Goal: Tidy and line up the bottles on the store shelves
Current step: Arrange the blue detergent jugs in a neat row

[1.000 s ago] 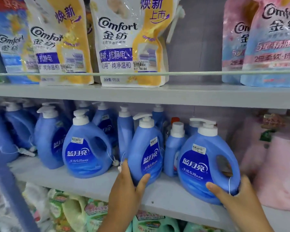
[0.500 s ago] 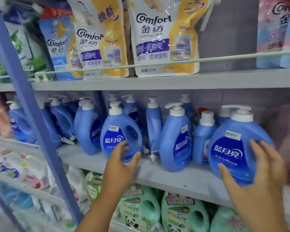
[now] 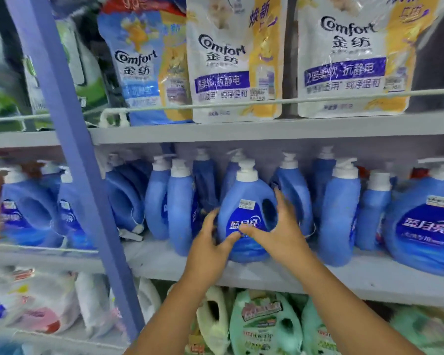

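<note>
Shop, laundry-goods aisle. Grey metal shelves (image 3: pixel 267 130) in tiers on blue upright (image 3: pixel 69 139). Same product stocked many times over: blue bottles (image 3: pixel 246 216) in rows on middle tier, Comfort pouches (image 3: pixel 231 60) standing behind rail (image 3: pixel 318 98) above, green bottles (image 3: pixel 264 324) below. Small price stickers (image 3: pixel 247 204) on bottles, printed price "9.9" on one pouch. More packaged goods on neighbouring bay at left, blurred.

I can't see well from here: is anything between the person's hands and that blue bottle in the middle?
No. The left hand and right hand are both already at the front of the blue bottle, with nothing visible between them and it.
</note>
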`<state>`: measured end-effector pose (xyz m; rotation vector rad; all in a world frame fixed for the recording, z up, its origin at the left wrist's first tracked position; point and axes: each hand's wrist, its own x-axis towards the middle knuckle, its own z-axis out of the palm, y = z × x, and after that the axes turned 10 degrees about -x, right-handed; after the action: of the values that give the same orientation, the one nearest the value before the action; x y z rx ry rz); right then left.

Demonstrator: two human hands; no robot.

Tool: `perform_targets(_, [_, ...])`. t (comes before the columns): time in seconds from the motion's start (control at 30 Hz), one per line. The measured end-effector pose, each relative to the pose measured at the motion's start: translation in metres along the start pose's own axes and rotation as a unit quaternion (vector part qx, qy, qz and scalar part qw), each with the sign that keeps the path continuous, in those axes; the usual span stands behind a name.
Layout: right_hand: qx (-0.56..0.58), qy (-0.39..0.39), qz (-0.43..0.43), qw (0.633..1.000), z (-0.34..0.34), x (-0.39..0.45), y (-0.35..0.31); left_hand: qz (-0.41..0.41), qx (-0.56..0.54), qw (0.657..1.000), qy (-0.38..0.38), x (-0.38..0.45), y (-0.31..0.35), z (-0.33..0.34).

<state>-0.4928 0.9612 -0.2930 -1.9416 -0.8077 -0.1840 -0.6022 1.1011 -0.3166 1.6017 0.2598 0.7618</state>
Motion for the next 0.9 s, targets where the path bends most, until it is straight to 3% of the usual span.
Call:
perform_targets(0.07, [-0.01, 0.038, 0.005, 0.999, 0.01, 0.001, 0.0, 0.006, 0.02, 0.998, -0.056, 0.005, 0.005, -0.01])
perform_targets(0.13, [-0.021, 0.084, 0.025, 0.996, 0.015, -0.004, 0.003, 0.057, 0.101, 0.992, -0.042, 0.007, 0.01, -0.024])
perform_targets(0.23, [-0.031, 0.154, 0.036, 0.987, 0.023, -0.011, 0.007, 0.217, 0.173, 0.952, 0.129, 0.003, 0.019, -0.046])
perform_targets(0.27, [-0.035, 0.17, 0.041, 0.984, 0.023, -0.013, 0.008, 0.237, 0.194, 0.934, 0.183, 0.003, 0.024, -0.049])
perform_targets(0.33, [-0.047, 0.171, 0.039, 0.983, 0.032, -0.007, 0.011, 0.185, 0.214, 0.924, 0.256, 0.013, 0.022, -0.054])
perform_targets(0.43, [-0.074, 0.207, 0.039, 0.975, 0.034, -0.004, 0.01, 0.077, 0.149, 0.96, 0.225, 0.027, 0.022, -0.056])
perform_targets(0.63, [-0.156, 0.262, 0.046, 0.951, 0.032, -0.005, 0.015, 0.072, 0.11, 0.97, 0.203, 0.027, 0.023, -0.066])
perform_targets(0.9, [-0.213, 0.328, 0.094, 0.916, 0.023, -0.009, 0.023, 0.035, 0.014, 0.999, -0.031, 0.032, 0.013, -0.069])
